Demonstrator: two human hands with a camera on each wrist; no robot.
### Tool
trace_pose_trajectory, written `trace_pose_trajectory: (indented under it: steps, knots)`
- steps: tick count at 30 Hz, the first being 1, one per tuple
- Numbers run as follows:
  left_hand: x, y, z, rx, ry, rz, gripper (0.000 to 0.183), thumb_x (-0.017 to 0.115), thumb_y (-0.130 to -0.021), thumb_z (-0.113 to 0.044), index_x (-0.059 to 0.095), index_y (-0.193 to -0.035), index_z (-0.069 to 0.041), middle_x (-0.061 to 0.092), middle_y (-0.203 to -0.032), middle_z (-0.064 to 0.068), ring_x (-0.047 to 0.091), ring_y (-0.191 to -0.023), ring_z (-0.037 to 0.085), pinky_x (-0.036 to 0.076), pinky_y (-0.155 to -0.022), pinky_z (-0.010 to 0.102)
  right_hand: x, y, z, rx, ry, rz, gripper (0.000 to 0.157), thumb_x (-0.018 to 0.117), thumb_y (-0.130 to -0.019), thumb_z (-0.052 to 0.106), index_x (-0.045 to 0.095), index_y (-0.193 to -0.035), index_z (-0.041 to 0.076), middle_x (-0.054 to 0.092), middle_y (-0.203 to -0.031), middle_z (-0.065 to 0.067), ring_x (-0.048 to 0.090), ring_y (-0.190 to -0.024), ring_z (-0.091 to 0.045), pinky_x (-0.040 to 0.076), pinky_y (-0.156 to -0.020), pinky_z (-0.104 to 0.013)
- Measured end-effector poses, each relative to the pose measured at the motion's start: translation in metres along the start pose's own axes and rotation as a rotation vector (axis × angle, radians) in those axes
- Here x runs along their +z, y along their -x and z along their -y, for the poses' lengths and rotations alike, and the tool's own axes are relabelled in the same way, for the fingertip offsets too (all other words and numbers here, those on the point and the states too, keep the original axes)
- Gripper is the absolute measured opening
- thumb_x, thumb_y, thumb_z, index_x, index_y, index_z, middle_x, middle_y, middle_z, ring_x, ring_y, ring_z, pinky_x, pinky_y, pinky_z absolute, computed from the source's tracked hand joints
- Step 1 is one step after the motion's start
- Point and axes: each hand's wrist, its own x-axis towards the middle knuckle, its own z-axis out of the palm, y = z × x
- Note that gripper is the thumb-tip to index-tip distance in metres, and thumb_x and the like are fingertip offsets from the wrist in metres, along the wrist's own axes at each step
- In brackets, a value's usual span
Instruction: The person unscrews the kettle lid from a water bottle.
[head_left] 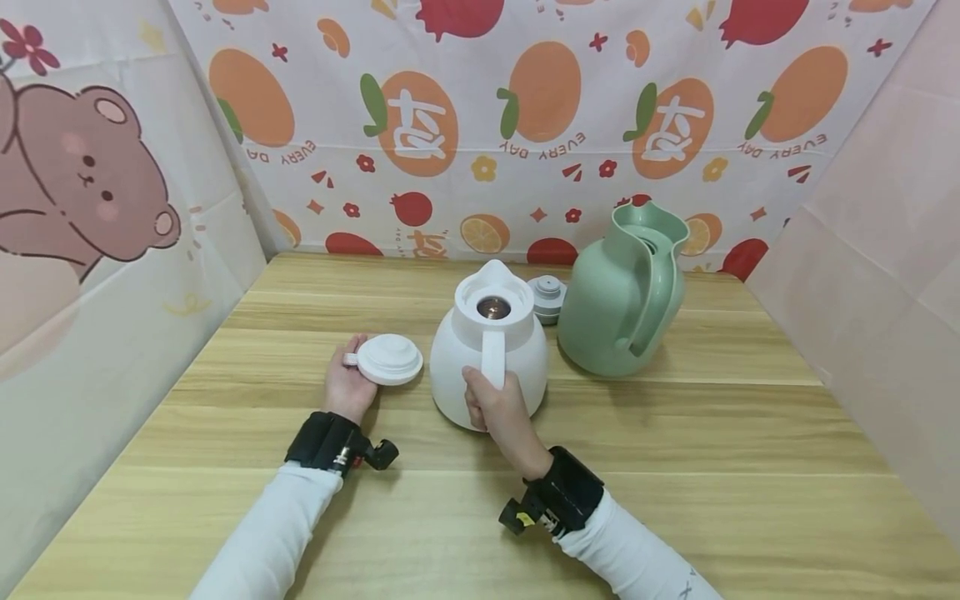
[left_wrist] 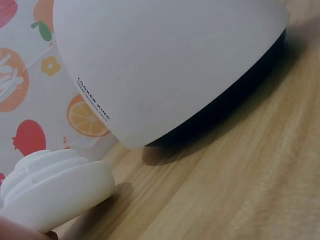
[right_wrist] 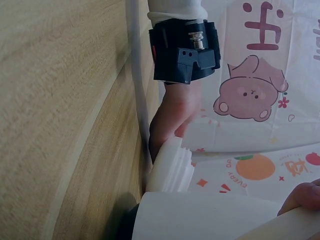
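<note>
A white thermos jug (head_left: 453, 362) stands upright at mid-table, its mouth uncovered with a dark metallic lining inside. Its handle (head_left: 493, 354) faces me, and my right hand (head_left: 508, 410) grips the lower part of it. To the left of the jug, my left hand (head_left: 348, 383) holds a round white lid (head_left: 390, 357) with a small tab, by its edge. In the left wrist view the lid (left_wrist: 55, 187) is tilted, its stepped top upward, apart from the jug (left_wrist: 165, 65). Most left-hand fingers are hidden behind or under the lid.
A green jug (head_left: 592, 308) with an open top stands behind to the right, its handle toward me. Between the two jugs lies a grey-green stopper (head_left: 550, 297). A fruit-print cloth (head_left: 480, 192) hangs at the wooden table's (head_left: 420, 517) back edge, with more cloth at both sides.
</note>
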Motion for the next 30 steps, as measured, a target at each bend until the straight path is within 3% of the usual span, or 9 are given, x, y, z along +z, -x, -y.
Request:
trace_pose_trajectory:
  steps: [1, 2, 5, 8, 9, 11, 16, 22, 30]
  knots:
    - [-0.001, 0.000, -0.001, 0.001, 0.003, -0.003, 0.047, 0.016, -0.102, -0.036, 0.012, -0.147, -0.025, 0.014, -0.148, -0.015, 0.011, -0.132, -0.002, 0.014, -0.103, 0.016, 0.000, 0.000, 0.000, 0.001, 0.000, -0.002, 0.040, 0.048, -0.091, 0.017, 0.038, -0.055, 0.005, 0.033, -0.045, 0.000, 0.029, -0.040, -0.013, 0.025, -0.040, -0.024]
    - [-0.020, -0.020, -0.007, -0.001, 0.019, 0.029, 0.049, 0.016, -0.101, -0.039, 0.015, -0.147, -0.022, 0.017, -0.148, -0.012, 0.013, -0.133, 0.001, 0.015, -0.104, 0.019, 0.000, 0.000, 0.000, 0.003, 0.001, -0.003, 0.039, 0.048, -0.091, 0.016, 0.038, -0.055, 0.005, 0.032, -0.045, 0.000, 0.029, -0.040, -0.013, 0.025, -0.040, -0.024]
    - [-0.023, -0.021, -0.008, 0.010, 0.060, 0.024, 0.049, 0.013, -0.101, -0.038, 0.017, -0.147, -0.022, 0.018, -0.148, -0.011, 0.013, -0.133, 0.002, 0.014, -0.104, 0.019, 0.001, 0.000, -0.001, 0.008, 0.004, -0.005, 0.039, 0.048, -0.091, 0.016, 0.038, -0.055, 0.005, 0.032, -0.045, 0.001, 0.029, -0.040, -0.012, 0.025, -0.040, -0.024]
    - [-0.022, -0.022, -0.010, 0.046, 0.094, 0.010, 0.044, 0.020, -0.103, -0.025, 0.019, -0.147, -0.022, 0.020, -0.147, -0.011, 0.017, -0.132, 0.003, 0.016, -0.104, 0.019, 0.001, 0.000, 0.000, 0.008, 0.003, -0.005, 0.039, 0.048, -0.091, 0.016, 0.038, -0.055, 0.005, 0.032, -0.045, 0.001, 0.029, -0.039, -0.012, 0.025, -0.040, -0.023]
    - [-0.003, -0.002, -0.005, 0.061, 0.081, -0.025, 0.045, 0.019, -0.102, -0.020, 0.016, -0.147, -0.026, 0.018, -0.147, -0.014, 0.015, -0.132, 0.000, 0.013, -0.103, 0.016, 0.001, 0.000, 0.000, 0.010, 0.003, -0.006, 0.039, 0.049, -0.091, 0.016, 0.038, -0.055, 0.005, 0.032, -0.045, 0.001, 0.029, -0.039, -0.012, 0.025, -0.040, -0.023]
    - [-0.001, -0.001, -0.006, 0.089, 0.075, -0.028, 0.048, 0.021, -0.101, -0.012, 0.017, -0.147, -0.026, 0.018, -0.147, -0.015, 0.016, -0.132, 0.001, 0.014, -0.103, 0.016, 0.001, 0.000, 0.000, 0.011, 0.004, -0.008, 0.039, 0.049, -0.090, 0.016, 0.038, -0.055, 0.005, 0.032, -0.045, 0.001, 0.029, -0.039, -0.012, 0.025, -0.040, -0.023]
    - [0.001, 0.001, -0.007, 0.162, -0.107, -0.048, 0.058, 0.015, -0.097, 0.004, 0.014, -0.148, -0.023, 0.015, -0.149, -0.014, 0.010, -0.132, 0.000, 0.012, -0.101, 0.013, 0.001, 0.001, 0.000, 0.015, 0.016, -0.012, 0.038, 0.048, -0.090, 0.017, 0.038, -0.055, 0.005, 0.032, -0.045, 0.001, 0.029, -0.040, -0.012, 0.024, -0.040, -0.024]
    - [0.007, 0.006, 0.000, 0.284, -0.414, -0.197, 0.077, 0.015, -0.079, 0.025, 0.028, -0.145, -0.013, 0.020, -0.150, -0.004, 0.012, -0.133, 0.004, 0.011, -0.093, 0.015, 0.001, 0.001, 0.000, 0.012, 0.010, -0.015, 0.038, 0.049, -0.089, 0.017, 0.038, -0.055, 0.005, 0.032, -0.045, 0.000, 0.028, -0.040, -0.012, 0.024, -0.040, -0.024]
    - [0.005, 0.003, 0.005, 0.390, -0.484, -0.329, 0.072, 0.027, -0.076, 0.026, 0.044, -0.136, -0.009, 0.032, -0.144, 0.000, 0.023, -0.131, 0.007, 0.016, -0.101, 0.016, 0.001, 0.001, -0.001, 0.013, 0.015, -0.009, 0.039, 0.048, -0.091, 0.015, 0.038, -0.055, 0.005, 0.032, -0.046, 0.000, 0.029, -0.040, -0.013, 0.024, -0.041, -0.025]
